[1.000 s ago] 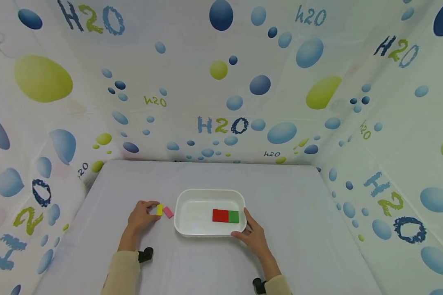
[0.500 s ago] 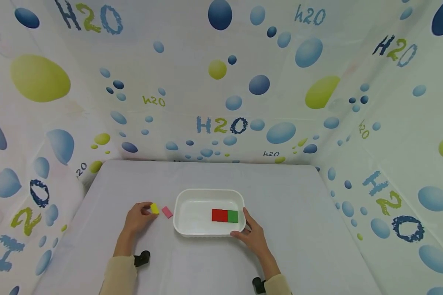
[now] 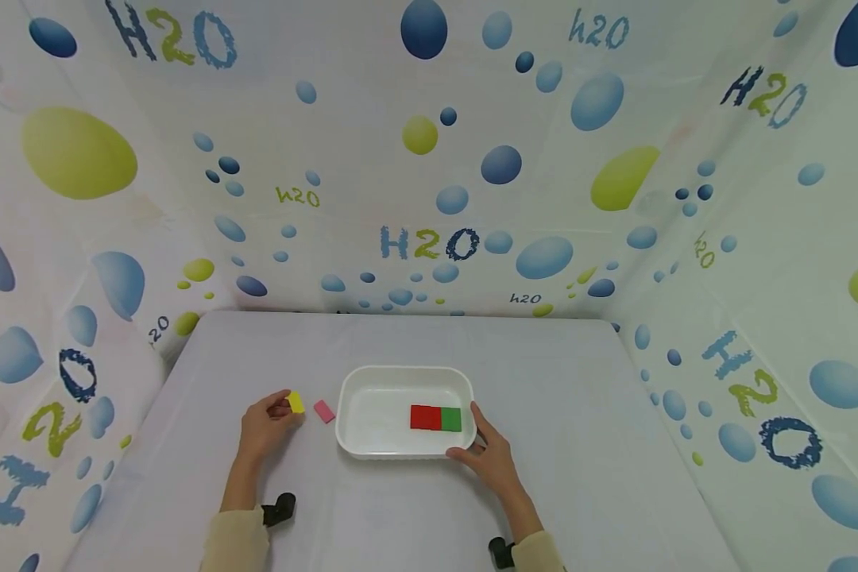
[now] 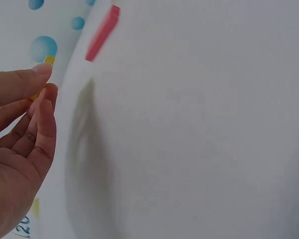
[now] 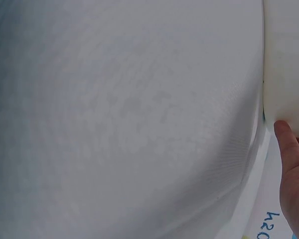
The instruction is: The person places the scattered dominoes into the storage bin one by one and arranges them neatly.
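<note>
My left hand (image 3: 263,425) pinches a small yellow block (image 3: 296,403) between thumb and fingers, left of the tray. In the left wrist view only slivers of the yellow block (image 4: 49,59) show past the fingertips. A flat pink block (image 3: 324,411) lies on the table between this hand and the tray. My right hand (image 3: 496,461) holds the white tray (image 3: 350,451) at its front right corner, thumb at the front edge and fingers along the right side. Inside the tray, a red block (image 3: 425,417) and a green block (image 3: 451,419) lie end to end near the right.
The table (image 3: 579,492) is covered in white cloth. A curtain (image 3: 357,159) printed with bubbles and H2O lettering surrounds it at the back and both sides. A black wrist camera (image 3: 280,509) sits at the left sleeve, another black camera (image 3: 501,554) at the right.
My left hand has drawn slightly left with the yellow block, away from the pink one, and the yellow block has tilted. The right hand and tray hold still.
</note>
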### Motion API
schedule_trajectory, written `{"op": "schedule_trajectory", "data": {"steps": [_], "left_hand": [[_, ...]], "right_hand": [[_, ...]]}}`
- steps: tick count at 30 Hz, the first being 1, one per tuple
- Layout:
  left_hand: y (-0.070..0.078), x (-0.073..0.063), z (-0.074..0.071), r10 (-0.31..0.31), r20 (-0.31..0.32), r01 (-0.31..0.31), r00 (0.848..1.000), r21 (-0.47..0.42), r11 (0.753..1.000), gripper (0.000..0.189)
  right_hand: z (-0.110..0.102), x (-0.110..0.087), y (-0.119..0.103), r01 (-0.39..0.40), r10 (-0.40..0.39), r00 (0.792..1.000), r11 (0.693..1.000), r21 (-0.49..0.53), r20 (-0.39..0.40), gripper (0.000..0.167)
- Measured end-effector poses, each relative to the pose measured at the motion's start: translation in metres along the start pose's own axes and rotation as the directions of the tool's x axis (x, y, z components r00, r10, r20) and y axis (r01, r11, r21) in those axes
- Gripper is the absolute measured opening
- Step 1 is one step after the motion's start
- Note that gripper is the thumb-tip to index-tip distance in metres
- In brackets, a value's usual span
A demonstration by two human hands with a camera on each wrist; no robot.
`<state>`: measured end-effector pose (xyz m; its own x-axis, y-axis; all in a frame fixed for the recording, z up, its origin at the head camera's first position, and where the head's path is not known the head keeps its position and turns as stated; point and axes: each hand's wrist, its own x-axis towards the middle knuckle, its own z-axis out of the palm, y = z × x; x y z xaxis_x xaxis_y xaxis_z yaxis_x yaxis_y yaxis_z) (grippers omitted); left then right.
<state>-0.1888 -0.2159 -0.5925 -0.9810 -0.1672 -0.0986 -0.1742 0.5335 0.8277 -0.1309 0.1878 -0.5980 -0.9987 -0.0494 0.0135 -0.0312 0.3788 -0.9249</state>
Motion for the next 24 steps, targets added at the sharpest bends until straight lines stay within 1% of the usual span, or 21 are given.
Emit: {"op": "schedule_trajectory", "data": {"steps": [3, 5, 8, 11, 14, 18, 21, 22, 24], "left_hand": [[0.011, 0.0, -0.001, 0.042, -0.022, -0.042, 0.999, -0.015, 0.999, 0.052], [0.021, -0.001, -0.002, 0.072, -0.03, -0.073, 0.997, -0.027, 0.997, 0.052], [0.039, -0.002, -0.001, 0.112, -0.036, -0.114, 0.993, -0.043, 0.993, 0.053], [0.059, -0.003, 0.005, 0.158, -0.025, -0.159, 0.987, -0.049, 0.986, 0.054], [0.079, -0.005, 0.014, 0.221, 0.001, -0.22, 0.975, -0.043, 0.974, 0.054], [0.099, -0.01, 0.031, 0.308, 0.031, -0.307, 0.951, -0.034, 0.951, 0.053], [0.107, -0.011, 0.045, 0.356, 0.057, -0.354, 0.933, -0.042, 0.934, 0.051], [0.108, -0.011, 0.051, 0.364, 0.072, -0.361, 0.929, -0.049, 0.931, 0.05], [0.11, -0.011, 0.061, 0.364, 0.107, -0.36, 0.925, -0.055, 0.931, 0.049]], "right_hand": [[0.0, 0.0, -0.001, -0.006, 0.006, 1.0, 1.0, 0.006, 0.002, 0.1], [-0.001, 0.0, -0.002, -0.01, 0.01, 1.0, 1.0, 0.009, 0.003, 0.1], [-0.001, 0.0, -0.003, -0.01, 0.01, 1.0, 1.0, 0.012, 0.005, 0.1], [-0.001, 0.0, -0.001, -0.012, 0.012, 1.0, 1.0, 0.024, 0.0, 0.099], [0.0, 0.001, 0.001, -0.007, 0.008, 1.0, 0.999, 0.038, -0.009, 0.099], [0.0, 0.001, 0.001, -0.005, 0.005, 1.0, 1.0, 0.028, -0.009, 0.099], [0.0, 0.001, 0.0, -0.01, 0.01, 1.0, 1.0, 0.01, -0.005, 0.098], [0.0, 0.001, 0.0, -0.012, 0.012, 1.0, 1.0, 0.007, -0.004, 0.098], [0.0, 0.0, -0.001, -0.014, 0.014, 1.0, 1.0, 0.008, -0.003, 0.099]]}}
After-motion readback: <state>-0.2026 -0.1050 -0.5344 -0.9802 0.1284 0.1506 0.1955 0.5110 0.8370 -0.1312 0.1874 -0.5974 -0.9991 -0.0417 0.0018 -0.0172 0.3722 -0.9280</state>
